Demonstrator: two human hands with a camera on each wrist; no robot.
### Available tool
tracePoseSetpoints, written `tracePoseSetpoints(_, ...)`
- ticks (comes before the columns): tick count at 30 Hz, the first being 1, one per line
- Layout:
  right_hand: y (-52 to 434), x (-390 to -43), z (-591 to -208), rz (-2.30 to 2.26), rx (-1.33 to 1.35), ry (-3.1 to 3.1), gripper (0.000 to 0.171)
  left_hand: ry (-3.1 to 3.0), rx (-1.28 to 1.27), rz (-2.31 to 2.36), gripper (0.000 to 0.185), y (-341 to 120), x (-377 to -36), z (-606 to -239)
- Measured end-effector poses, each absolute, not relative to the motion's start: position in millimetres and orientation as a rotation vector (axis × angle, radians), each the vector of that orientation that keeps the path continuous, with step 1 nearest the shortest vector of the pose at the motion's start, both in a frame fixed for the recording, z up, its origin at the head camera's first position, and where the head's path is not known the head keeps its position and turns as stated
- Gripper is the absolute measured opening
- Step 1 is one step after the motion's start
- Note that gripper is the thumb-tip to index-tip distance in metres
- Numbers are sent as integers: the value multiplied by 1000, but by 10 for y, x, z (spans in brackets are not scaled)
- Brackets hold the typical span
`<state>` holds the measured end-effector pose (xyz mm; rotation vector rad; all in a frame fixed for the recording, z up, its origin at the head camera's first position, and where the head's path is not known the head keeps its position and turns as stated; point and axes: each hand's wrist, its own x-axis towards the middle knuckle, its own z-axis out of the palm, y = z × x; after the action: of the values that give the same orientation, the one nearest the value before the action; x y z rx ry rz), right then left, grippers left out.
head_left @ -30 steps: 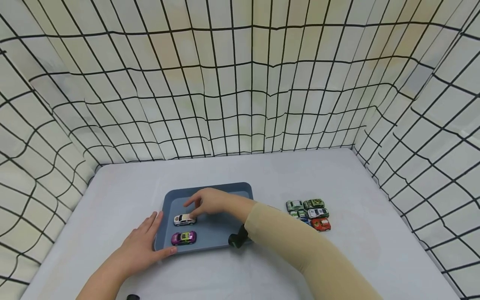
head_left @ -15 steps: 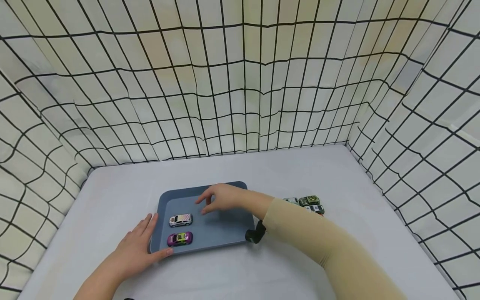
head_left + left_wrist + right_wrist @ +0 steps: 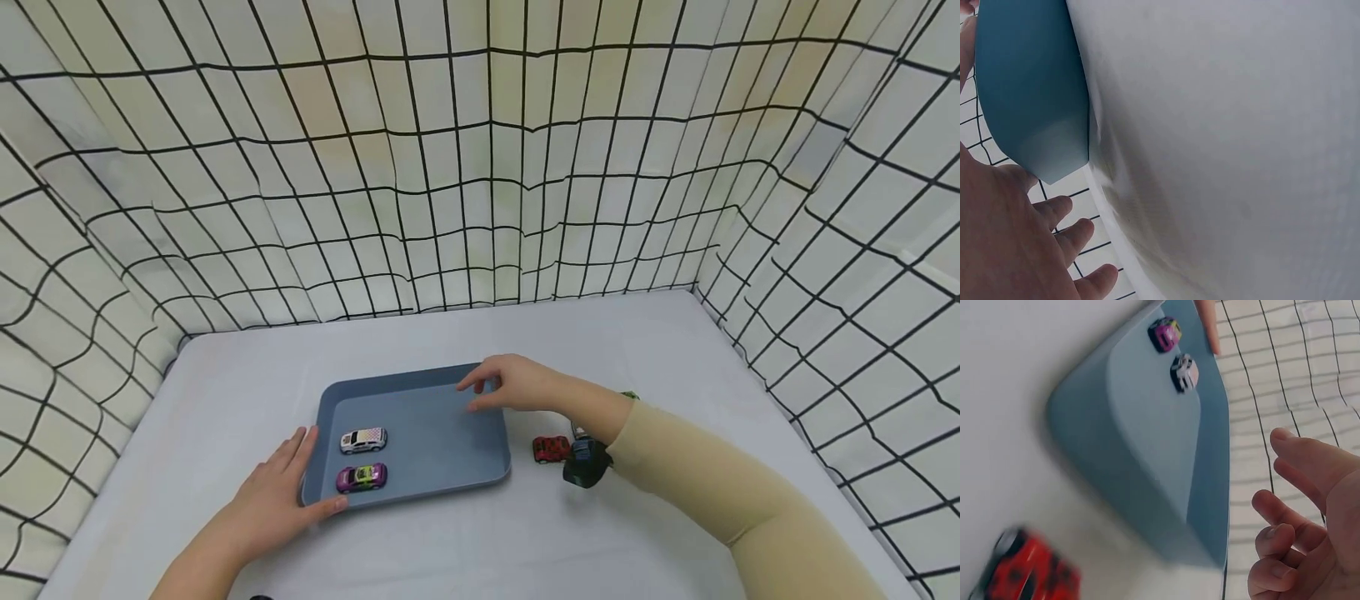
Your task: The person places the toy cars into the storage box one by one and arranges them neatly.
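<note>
A blue-grey rectangular tray (image 3: 442, 479) lies on the white table. Inside it, toward the left, a white toy car (image 3: 363, 440) stands behind a purple and yellow-green toy car (image 3: 362, 477). My left hand (image 3: 273, 496) rests against the tray's left end, fingers straight along the side and thumb at the front rim. Over the tray's right end hovers my right hand (image 3: 525, 384), its fingers loosely bent with nothing between them. In the right wrist view the same hand (image 3: 1310, 512) appears beyond the tray wall (image 3: 1122, 469).
A red toy car (image 3: 551, 449) sits just right of the tray. More toy cars are mostly hidden behind the right wrist and its dark wrist camera (image 3: 587, 463). A white wall with a black grid (image 3: 465, 208) encloses the back and sides.
My right hand has let go of the white toy car and moved right, across the tray to its right end. The left hand keeps its place on the tray.
</note>
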<state>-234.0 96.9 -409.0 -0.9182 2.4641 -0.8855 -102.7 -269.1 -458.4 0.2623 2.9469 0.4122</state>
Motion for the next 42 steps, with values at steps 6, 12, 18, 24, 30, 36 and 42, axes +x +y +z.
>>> tracePoseSetpoints(6,1413,-2281,-4114,-917,-776,2505,38,2955,276,408,121,-2675,-1045,-4538)
tracePoseSetpoints(12,1784,-2213,-4183,-914,-701,2515,39,2966,283,405,120,-2665,-1056,-4520)
tracePoseSetpoints(18,2011,-2110,-4189,-916,-681,2519,39,2969,279,403,120,-2667,-1052,-4550)
tracePoseSetpoints(24,2076,-2036,-4227,-906,-697,2511,38,2967,279,421,120,-2671,-1034,-4552)
tracePoseSetpoints(30,2063,-1955,-4357,-886,-738,2490,36,2965,275,418,120,-2681,-1034,-4563)
tracePoseSetpoints(36,1999,-1894,-4429,-800,-765,2514,35,2965,274,425,120,-2695,-1021,-4575)
tracePoseSetpoints(42,1947,-1847,-4482,-649,-793,2573,35,2962,267,437,119,-2701,-1005,-4577)
